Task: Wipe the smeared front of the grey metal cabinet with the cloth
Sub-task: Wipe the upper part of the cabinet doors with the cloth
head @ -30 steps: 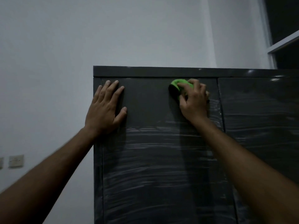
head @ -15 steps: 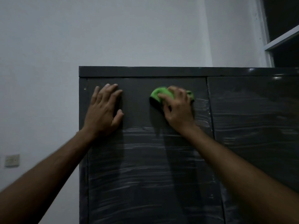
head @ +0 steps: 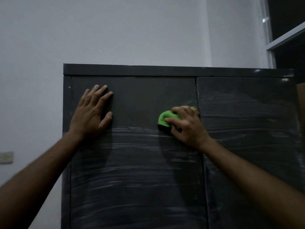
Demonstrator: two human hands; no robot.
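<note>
Right hand (head: 186,124) fingers (head: 169,120) bunched on crumpled green cloth (head: 163,119) against smeared grey metal cabinet (head: 140,162); left hand (head: 92,113) splayed flat, empty, probably for bracing.

The right hand (head: 186,124) has carried the green cloth (head: 165,119) down from the left door's top edge. It now presses lower, at the smear line.

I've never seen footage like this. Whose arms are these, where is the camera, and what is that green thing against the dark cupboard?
No machine here: a person wears a camera on their head, so you see their own two arms. The left hand lies flat on the grey metal cabinet, open and holding nothing. The right hand presses a bunched green cloth against the left door, near the seam between the doors. The door's upper part looks clean; whitish streaks cover the rest and the right door.
</note>
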